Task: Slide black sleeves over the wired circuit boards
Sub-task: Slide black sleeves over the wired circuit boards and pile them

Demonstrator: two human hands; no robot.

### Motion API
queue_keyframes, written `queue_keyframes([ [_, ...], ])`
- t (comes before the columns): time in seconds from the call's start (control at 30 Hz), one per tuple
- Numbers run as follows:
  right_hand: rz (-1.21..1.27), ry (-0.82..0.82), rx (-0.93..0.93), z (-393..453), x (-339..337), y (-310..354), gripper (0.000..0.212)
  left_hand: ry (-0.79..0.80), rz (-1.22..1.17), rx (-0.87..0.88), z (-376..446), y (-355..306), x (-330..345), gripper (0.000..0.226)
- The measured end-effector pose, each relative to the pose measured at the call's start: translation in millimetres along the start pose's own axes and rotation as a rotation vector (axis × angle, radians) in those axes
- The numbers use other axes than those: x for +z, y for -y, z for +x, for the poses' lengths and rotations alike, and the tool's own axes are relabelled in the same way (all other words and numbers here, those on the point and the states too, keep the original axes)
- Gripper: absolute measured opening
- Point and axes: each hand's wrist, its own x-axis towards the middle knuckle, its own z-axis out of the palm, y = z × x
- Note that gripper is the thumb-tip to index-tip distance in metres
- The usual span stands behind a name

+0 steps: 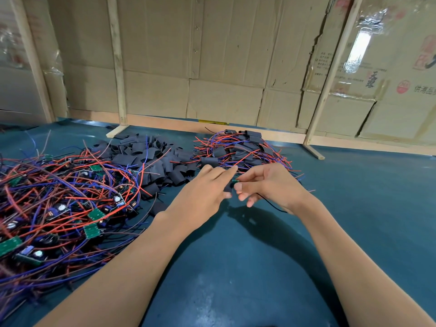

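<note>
A small green circuit board [235,182] is held above the middle of the blue bench [247,267], pinched in the curled fingers of the right hand [271,187]; a black wire [271,204] trails from under that hand. The left hand [205,190] pinches a black sleeve [228,188] touching the board. Bare wired boards [61,204] are heaped at the left edge, loose sleeves [153,159] behind them, and sleeved boards [240,147] toward the far edge, below a cardboard wall [212,55].
</note>
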Motion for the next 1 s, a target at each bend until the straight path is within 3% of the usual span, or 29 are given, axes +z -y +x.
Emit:
queue_keyframes([
  [0.27, -0.053, -0.011, -0.184, -0.8, 5.3, -0.7, 0.011, -0.007, -0.122, -0.063, 5.1, -1.2, -3.4, 0.086],
  [0.5, -0.028, -0.008, -0.243, -0.5, 8.2, -2.7, 0.015, -0.075, -0.151, -0.113, 4.5, -3.8, -5.6, 0.048],
  [0.9, 0.008, -0.101, -0.205, 1.0, 14.5, 4.5, 0.023, -0.099, -0.185, -0.151, 2.2, -5.0, -6.6, 0.062],
  [1.0, -0.057, -0.065, -0.199, 2.2, 12.3, 2.3, 0.008, -0.076, -0.097, -0.117, 4.3, -7.3, -7.4, 0.061],
])
